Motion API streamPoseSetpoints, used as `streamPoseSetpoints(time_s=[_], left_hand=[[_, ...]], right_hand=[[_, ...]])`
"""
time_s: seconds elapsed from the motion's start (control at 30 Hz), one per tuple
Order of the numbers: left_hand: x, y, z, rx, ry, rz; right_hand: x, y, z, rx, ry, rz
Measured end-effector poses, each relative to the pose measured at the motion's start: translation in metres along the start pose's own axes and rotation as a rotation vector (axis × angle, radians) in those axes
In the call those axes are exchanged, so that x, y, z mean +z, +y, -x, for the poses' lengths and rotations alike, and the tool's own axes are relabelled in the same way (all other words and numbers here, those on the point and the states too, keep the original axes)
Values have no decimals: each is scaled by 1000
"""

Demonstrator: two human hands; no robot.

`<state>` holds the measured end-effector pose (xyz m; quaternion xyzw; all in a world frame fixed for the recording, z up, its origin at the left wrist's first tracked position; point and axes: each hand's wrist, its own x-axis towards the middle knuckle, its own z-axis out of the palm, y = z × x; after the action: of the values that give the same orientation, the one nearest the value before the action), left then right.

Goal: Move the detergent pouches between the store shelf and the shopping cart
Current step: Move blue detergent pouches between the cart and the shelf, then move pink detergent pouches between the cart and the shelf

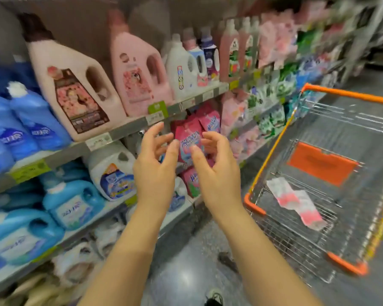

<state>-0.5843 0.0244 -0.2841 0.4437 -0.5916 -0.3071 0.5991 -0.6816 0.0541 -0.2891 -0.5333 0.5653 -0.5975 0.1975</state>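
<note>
Reaching at the store shelf (128, 127), both hands are raised just left of the shopping cart (349, 94). Left hand (155, 171): fingers spread and loosely curved, nothing gripped. Right hand (217, 175): same, fingers apart and bent, nothing held. A pink pouch (187, 138) is framed between the two sets of fingertips. It is stood upright on the shelf among other pink pouches, left of the cart. Whether any fingertip touches it cannot be told, as the frame is blurred. A second pouch (296, 200), white and pink, is laid flat on the wire floor inside the cart, toward the cart's left side. An orange panel (321, 163) is seen inside the cart, beyond that pouch. Farther left of the cart, pink jugs (139, 74) are lined on the shelf board above the pouches. Blue bottles (38, 122) are placed farthest left of the cart, and a white jug (112, 171) is set on the board below. A shoe (215, 298) is seen on the grey floor (186, 272), left of the cart.
</note>
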Motion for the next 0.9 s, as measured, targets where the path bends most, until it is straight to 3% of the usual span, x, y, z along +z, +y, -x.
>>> streamPoseSetpoints(time_s=[0.33, 0.67, 0.9], left_hand=[[165, -39, 49, -169, -348, -25], [385, -98, 38, -261, -505, -170], [468, -189, 65, -446, -653, -350]], right_hand=[[-142, 101, -6, 244, 279, 132], [-269, 262, -92, 535, 296, 260], [-295, 387, -105, 866, 278, 306]])
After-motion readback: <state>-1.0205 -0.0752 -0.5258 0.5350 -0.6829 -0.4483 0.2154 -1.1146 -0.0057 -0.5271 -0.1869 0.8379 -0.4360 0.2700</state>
